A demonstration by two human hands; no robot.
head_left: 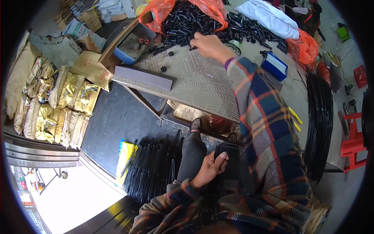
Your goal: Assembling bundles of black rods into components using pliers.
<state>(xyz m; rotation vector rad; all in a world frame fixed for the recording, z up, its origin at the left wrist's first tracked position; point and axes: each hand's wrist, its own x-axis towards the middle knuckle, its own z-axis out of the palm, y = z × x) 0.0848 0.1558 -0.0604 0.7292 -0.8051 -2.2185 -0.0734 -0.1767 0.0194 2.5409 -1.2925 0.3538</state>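
Note:
My left hand [212, 170] is closed over my lap around a bundle of thin black rods [226, 147], whose ends poke out past the thumb. Stretched out across the table [191, 72], my right hand [211, 46] has its fingertips pinched together at the near edge of a heap of small black tubular parts [191, 19]. Something small and dark shows at those fingertips, too small to make out. Part of the heap lies in an orange plastic bag [156, 13]. Two small black round pieces [163, 68] lie apart from it on the tabletop.
Many black rods [150, 167] stand bunched left of my legs; a longer bundle [318, 121] hangs over the table's right side. A blue bin [126, 54] with red-handled scissors [142, 41], a blue box [275, 65] and yellow-handled pliers [295, 116] are around. Sacks [58, 103] stack at left.

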